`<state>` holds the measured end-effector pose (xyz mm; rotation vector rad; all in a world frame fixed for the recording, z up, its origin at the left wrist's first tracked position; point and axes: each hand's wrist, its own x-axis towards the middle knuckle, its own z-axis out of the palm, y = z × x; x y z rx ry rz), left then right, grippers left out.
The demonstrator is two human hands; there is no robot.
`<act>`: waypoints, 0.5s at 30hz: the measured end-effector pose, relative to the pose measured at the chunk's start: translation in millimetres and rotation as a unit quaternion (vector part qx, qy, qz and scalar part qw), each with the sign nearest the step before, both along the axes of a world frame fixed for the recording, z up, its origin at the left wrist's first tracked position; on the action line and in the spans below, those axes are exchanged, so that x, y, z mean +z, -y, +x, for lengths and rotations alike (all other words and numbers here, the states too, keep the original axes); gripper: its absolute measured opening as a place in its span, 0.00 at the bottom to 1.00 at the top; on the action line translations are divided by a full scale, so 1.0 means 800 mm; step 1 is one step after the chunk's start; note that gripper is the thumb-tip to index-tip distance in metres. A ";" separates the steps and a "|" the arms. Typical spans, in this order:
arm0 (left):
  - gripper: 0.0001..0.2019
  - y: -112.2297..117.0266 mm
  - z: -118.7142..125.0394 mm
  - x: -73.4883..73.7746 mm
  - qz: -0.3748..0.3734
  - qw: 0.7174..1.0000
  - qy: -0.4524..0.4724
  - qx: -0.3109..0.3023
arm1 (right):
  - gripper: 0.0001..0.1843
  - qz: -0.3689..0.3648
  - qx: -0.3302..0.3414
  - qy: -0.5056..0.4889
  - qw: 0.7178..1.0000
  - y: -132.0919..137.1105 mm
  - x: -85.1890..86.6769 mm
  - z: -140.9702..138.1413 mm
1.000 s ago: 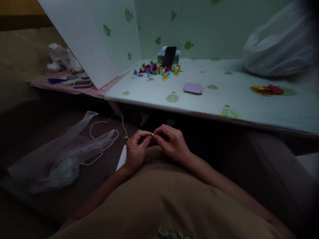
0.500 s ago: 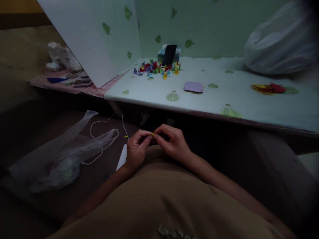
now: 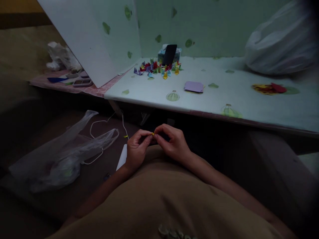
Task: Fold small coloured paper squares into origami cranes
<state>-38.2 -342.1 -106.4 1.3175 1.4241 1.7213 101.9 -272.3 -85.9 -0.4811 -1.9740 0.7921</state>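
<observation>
A small piece of yellow paper (image 3: pixel 153 134) shows between my fingertips, mostly covered by them. My left hand (image 3: pixel 137 146) pinches it from one side, thumb against forefinger. From the other side my right hand (image 3: pixel 173 141) grips it in the same kind of pinch. Both hands are held close to my body, below the table's front edge. Beyond them on the table, a pile of folded paper cranes (image 3: pixel 158 68) in several colours lies near the back. Closer to me is a stack of paper squares (image 3: pixel 193 87) with a purple one on top.
A dark phone (image 3: pixel 169 54) leans on a tissue box (image 3: pixel 161 55) behind the cranes. On the table's right are red and yellow paper pieces (image 3: pixel 269 88) and a white plastic bag (image 3: pixel 279 46). At lower left lie a clear plastic bag (image 3: pixel 64 166) and a white cord (image 3: pixel 92 127).
</observation>
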 end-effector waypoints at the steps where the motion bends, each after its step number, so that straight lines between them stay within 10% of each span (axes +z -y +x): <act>1: 0.04 0.000 0.000 0.000 -0.002 1.000 0.000 0.003 | 0.04 0.002 0.000 0.000 1.000 0.000 0.000 0.000; 15: 0.03 -0.002 0.002 0.003 0.006 1.000 0.011 0.004 | 0.06 0.059 -0.010 0.015 0.998 -0.003 -0.003 -0.002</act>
